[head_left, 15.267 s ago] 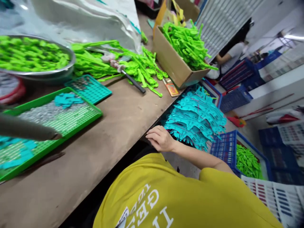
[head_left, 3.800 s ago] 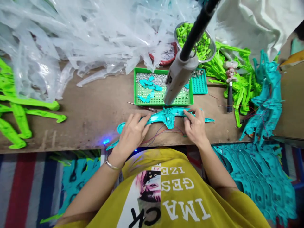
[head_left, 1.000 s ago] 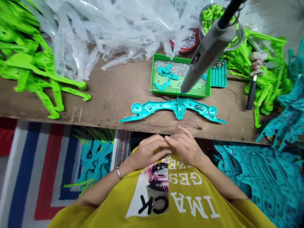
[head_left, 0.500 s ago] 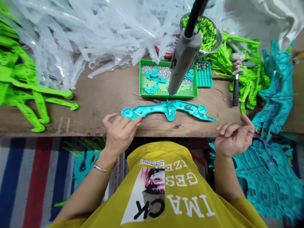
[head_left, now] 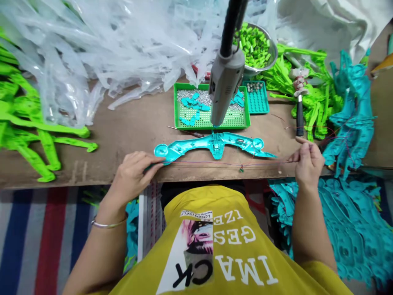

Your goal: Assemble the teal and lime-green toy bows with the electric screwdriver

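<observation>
A turquoise bow-shaped plastic part lies hollow side up on the bench in front of me. My left hand has thumb and fingers closed around its left tip. From beside those fingers, thin red and blue wires stretch nearly straight along the near side of the part. Their other end is pinched in my right hand, off the part's right tip. A tiny green piece hangs on the wires near the bench edge. Whether my left fingers also press on the wires is hidden.
Overhead hangs a grey electric screwdriver above a green tray of screws and small turquoise pieces. Behind are translucent parts and a metal bowl. Green parts lie left; a black-handled tool and turquoise parts lie right.
My left hand has shifted left onto the part's tip. My right hand has moved right and turned over, and the wires between the hands are now straighter.
</observation>
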Tool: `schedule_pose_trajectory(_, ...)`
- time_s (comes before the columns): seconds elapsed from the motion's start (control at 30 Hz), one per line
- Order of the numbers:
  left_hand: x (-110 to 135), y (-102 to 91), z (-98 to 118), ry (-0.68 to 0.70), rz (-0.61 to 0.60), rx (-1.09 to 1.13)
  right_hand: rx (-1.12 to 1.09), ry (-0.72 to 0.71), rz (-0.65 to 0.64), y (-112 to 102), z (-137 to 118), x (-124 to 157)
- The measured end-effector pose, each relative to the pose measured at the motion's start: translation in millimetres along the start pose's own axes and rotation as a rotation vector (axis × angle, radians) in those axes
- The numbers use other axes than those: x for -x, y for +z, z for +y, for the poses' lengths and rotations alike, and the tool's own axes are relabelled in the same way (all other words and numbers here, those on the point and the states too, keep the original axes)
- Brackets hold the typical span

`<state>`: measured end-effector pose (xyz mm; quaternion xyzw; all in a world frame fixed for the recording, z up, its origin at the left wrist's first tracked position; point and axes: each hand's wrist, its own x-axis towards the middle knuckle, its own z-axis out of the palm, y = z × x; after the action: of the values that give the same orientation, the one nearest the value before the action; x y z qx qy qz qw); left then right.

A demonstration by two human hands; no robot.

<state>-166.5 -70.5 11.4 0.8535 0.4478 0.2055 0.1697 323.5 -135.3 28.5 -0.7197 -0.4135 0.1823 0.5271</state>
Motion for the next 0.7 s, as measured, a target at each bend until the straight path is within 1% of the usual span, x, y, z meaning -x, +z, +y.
schedule_pose_trajectory(0.07, 4.5, 0.3, 3.1, -0.008, -0.024, 0.031, 0.161, 0.027, -0.102, -5.9, 4.7, -4.1)
schedule_pose_trajectory(0.13, 9.8, 0.8, 5.8, -0.019, -0.021, 0.033, 0.242, 0.091, -0.106, -6.7, 6.5, -6.4)
schedule_pose_trajectory(0.2, 15.5, 2.0, 6.6, -0.036, 0.031, 0.031, 0.242, 0.144, -0.092, -1.4, 3.8, -5.9)
schedule_pose_trajectory(0.27, 20.6, 4.8, 5.8, -0.040, 0.137, 0.029, 0.184, 0.136, -0.107, 8.3, -2.2, -3.5)
schedule_pose_trajectory(0.33, 23.8, 9.1, 4.3, -0.026, 0.242, 0.037, 0.120, 0.095, -0.074, 18.2, -7.9, -2.4)
schedule_pose_trajectory(0.4, 24.4, 13.7, 3.2, -0.008, 0.285, 0.046, 0.119, 0.046, 0.057, 24.2, -9.7, -5.3)
schedule_pose_trajectory(0.43, 24.0, 15.5, 3.2, -0.002, 0.275, 0.048, 0.167, 0.023, 0.138, 25.0, -8.8, -8.3)
schedule_pose_trajectory(0.47, 23.6, 16.7, 3.4, 0.000, 0.250, 0.046, 0.258, 0.002, 0.193, 24.5, -7.1, -11.7)
schedule_pose_trajectory(0.5, 23.4, 17.0, 3.8, -0.007, 0.225, 0.044, 0.384, -0.012, 0.215, 23.2, -5.2, -14.9)
schedule_pose_trajectory(0.57, 25.0, 15.5, 4.4, -0.053, 0.205, 0.055, 0.677, -0.039, 0.183, 21.0, -2.9, -18.4)
schedule_pose_trajectory(0.63, 30.5, 11.8, 3.3, -0.167, 0.243, 0.086, 0.894, -0.131, 0.142, 23.9, -7.3, -15.2)
schedule_pose_trajectory(0.67, 34.6, 9.6, 1.9, -0.245, 0.287, 0.101, 0.921, -0.197, 0.144, 28.3, -13.2, -10.7)
schedule_pose_trajectory(0.7, 39.5, 7.2, 0.1, -0.326, 0.331, 0.113, 0.880, -0.254, 0.149, 34.7, -21.4, -4.4)
